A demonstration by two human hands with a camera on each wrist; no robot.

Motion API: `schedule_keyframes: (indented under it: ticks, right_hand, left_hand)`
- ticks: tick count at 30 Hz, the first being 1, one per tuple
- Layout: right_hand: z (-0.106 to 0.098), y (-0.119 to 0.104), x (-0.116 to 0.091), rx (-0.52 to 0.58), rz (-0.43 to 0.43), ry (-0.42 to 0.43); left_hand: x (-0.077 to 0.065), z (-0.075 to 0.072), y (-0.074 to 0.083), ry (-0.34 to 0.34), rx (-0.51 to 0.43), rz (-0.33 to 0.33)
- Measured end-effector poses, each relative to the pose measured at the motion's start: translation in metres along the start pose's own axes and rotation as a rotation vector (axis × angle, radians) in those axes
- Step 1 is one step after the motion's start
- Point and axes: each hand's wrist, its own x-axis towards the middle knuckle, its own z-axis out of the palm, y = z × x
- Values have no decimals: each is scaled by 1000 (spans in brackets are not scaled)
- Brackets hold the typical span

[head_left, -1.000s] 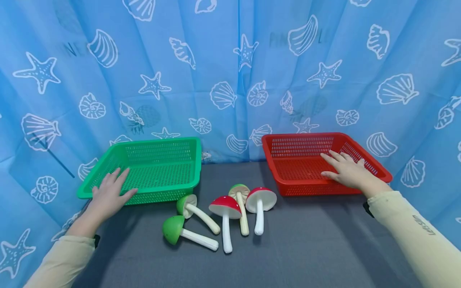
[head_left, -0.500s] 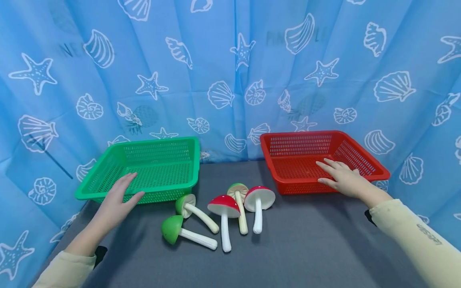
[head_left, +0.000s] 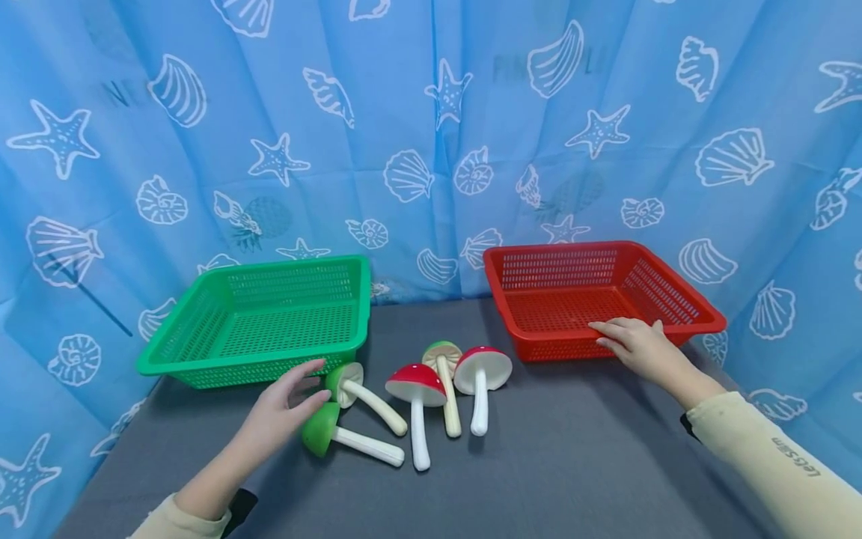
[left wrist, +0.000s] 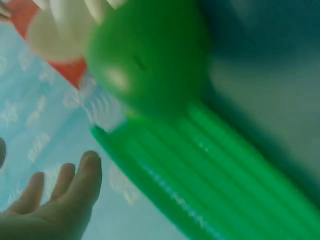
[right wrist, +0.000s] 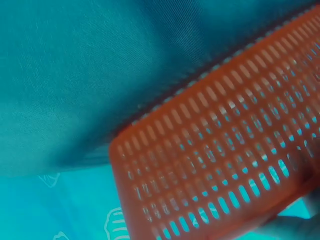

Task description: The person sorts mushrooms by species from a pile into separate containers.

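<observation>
Two far corners, one middle cluster

The left basket (head_left: 289,329) stands toward the tabletop's (head_left: 539,479) far left corner, the right basket (head_left: 559,308) toward its far right corner; the curtain (head_left: 411,112) is behind both. Five mushrooms (head_left: 417,412) lie midway across, before the gap between the baskets. Just before the left basket lies the second mushroom (head_left: 366,396), and before that the leftmost mushroom (head_left: 350,439). The rightmost mushroom (head_left: 481,389) lies near the right basket's near left corner. The left hand (head_left: 283,410) is beside the leftmost mushroom, the right hand (head_left: 640,346) at the right basket's near rim.
</observation>
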Motion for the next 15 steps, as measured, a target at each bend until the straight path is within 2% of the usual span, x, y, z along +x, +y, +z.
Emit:
schedule_keyframes:
  ticks: [4, 8, 11, 15]
  right_hand:
    - [8, 1, -5, -8, -39, 105]
    - [14, 2, -6, -10, -77, 183]
    - [16, 2, -6, -12, -92, 209]
    - [17, 2, -6, -25, -81, 214]
  left_hand:
    - [2, 26, 5, -11, -149, -101]
    - [4, 50, 7, -7, -216, -170]
    - [5, 64, 10, -17, -257, -228]
    - [8, 76, 14, -63, -354, -288]
